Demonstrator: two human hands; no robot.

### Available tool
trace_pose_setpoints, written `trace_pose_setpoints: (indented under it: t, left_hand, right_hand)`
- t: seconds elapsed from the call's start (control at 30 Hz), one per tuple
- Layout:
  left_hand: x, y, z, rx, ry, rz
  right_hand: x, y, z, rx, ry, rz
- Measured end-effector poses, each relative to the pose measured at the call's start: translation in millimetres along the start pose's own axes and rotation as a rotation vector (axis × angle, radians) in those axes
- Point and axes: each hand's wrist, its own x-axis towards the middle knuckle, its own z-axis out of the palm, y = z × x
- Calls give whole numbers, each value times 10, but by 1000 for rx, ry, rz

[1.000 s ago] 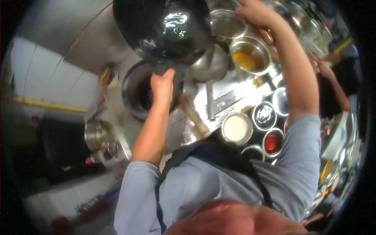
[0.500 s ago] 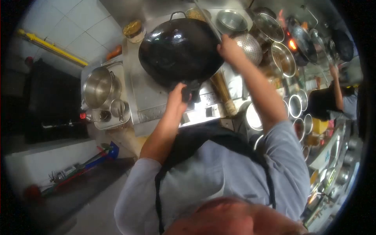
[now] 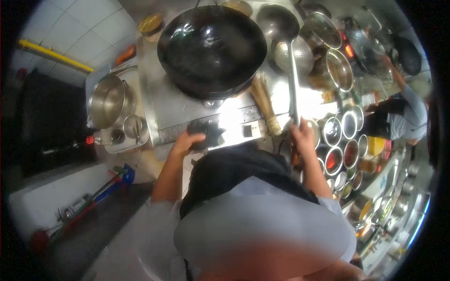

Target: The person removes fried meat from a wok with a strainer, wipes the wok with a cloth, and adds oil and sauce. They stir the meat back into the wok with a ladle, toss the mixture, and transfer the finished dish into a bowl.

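Observation:
My right hand [image 3: 303,136] is wrapped round the handle of a long metal ladle [image 3: 294,79]. Its wide bowl is at the back, beside a perforated strainer [image 3: 302,58]. My left hand [image 3: 189,141] is closed on a dark cloth [image 3: 208,132] at the front of the stove, apart from the wok. A large black wok [image 3: 213,51] sits on the steel stove top, its inside dark and shiny. Between the wok and the ladle handle lies a bamboo brush [image 3: 266,103].
Steel seasoning pots [image 3: 333,131] crowd the right side, with a steel basin [image 3: 338,70] behind them. On the left, a tray holds a large steel pot [image 3: 109,102]. Another person [image 3: 403,110] works at the far right, near a flame [image 3: 348,49].
My left hand has left the wok's near edge and drawn back with the cloth. My right hand has moved down and right with the ladle. The wok now sits level, showing more inside.

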Motion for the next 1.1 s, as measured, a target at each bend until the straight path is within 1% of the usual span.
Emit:
trace_pose_setpoints:
  t: [0.03, 0.1, 0.13, 0.17, 0.2, 0.23, 0.3, 0.33, 0.37, 0.4, 0.43, 0.47, 0.5, 0.53, 0.57, 0.6, 0.63, 0.67, 0.7, 0.73, 0.77, 0.8, 0.83, 0.9, 0.93, 0.97, 1.0, 1.03, 1.07, 1.1]
  left_hand:
    - [-254, 84, 82, 127, 111, -118]
    - [-370, 113, 178, 995, 229, -252]
    - [-374, -119, 75, 995, 242, -274]
    - [-352, -514, -124, 1137, 374, -130]
    - [-347, -732, -222, 1276, 503, 26]
    - [-377, -727, -161, 1278, 510, 15]
    - [-457, -696, 27, 1330, 789, 163]
    - [-481, -732, 53, 1335, 793, 157]
    - [-488, -782, 61, 1297, 848, 215]
    - [-472, -833, 65, 1256, 897, 280]
    - [-436, -926, 54, 1260, 883, 291]
    - [-419, -1044, 41, 1352, 863, 454]
    - [-440, -1148, -2, 1437, 830, 625]
    - [-519, -1173, -41, 1442, 788, 647]
    - [-596, -1180, -90, 1461, 725, 508]
    - [-548, -1173, -121, 1487, 615, 397]
    - [-509, -1164, -163, 1528, 558, 386]
    - [-468, -1171, -325, 1511, 428, 416]
    - [-490, -945, -245, 1692, 326, 387]
    - [-427, -924, -392, 1871, 293, 515]
    - [-269, -925, -374, 1341, 289, 510]
    - [-294, -1022, -381, 1310, 372, 918]
    - [-276, -952, -156, 1310, 227, 941]
    - [-197, -616, 433, 1225, -224, 646]
    - [-119, -442, 731, 1424, -443, 534]
    - [-79, -444, 1000, 1441, -516, 567]
    - [-39, -483, 1317, 1301, -633, 426]
    - [-1, -520, 1640, 1162, -739, 274]
    - [-69, -613, 2001, 1180, -801, 289]
    - [-154, -721, 2351, 1068, -940, 217]
  right_hand:
    - [32, -1, -44, 35, -38, 22]
    - [69, -48, -57, 83, -93, 64]
    - [130, -124, -46, 103, -150, 94]
    - [220, -152, -38, 121, -207, 120]
    - [351, -62, -18, 43, -216, 43]
    - [439, -103, 2, 47, -227, 48]
    - [523, -259, 124, -193, -243, 41]
    - [529, -269, 206, -305, -175, -251]
    - [543, -279, 261, -301, -175, -250]
    - [555, -295, 298, -276, -210, -183]
    - [528, -314, 325, -250, -237, -114]
    - [429, -435, 322, -312, -233, -133]
    - [362, -417, 334, -307, -204, -125]
    - [301, -370, 339, -269, -256, -42]
    - [219, -294, 321, -220, -287, 43]
    - [150, -64, 357, -186, -207, -103]
    - [30, 1, 315, -209, -201, -70]
    - [-182, -37, 250, -108, -206, -37]
    - [-321, 33, 204, -98, -230, -14]
    - [-463, 273, 128, -93, -161, -404]
    - [-830, -101, -12, 43, -120, -242]
    - [-1040, -44, 0, 76, -234, -71]
    - [-1298, 38, -47, 185, -191, -73]
    - [-1698, 328, -98, 151, -44, -88]
    - [-1912, 493, -156, 170, 42, -90]
    - [-2127, 658, -164, 105, 130, -126]
    - [-2321, 768, -196, 39, 208, -159]
    - [-2542, 804, -227, 51, 271, -162]
    - [-2889, 855, -272, 190, 283, -80]
    - [-3206, 935, -280, 340, 292, 1]
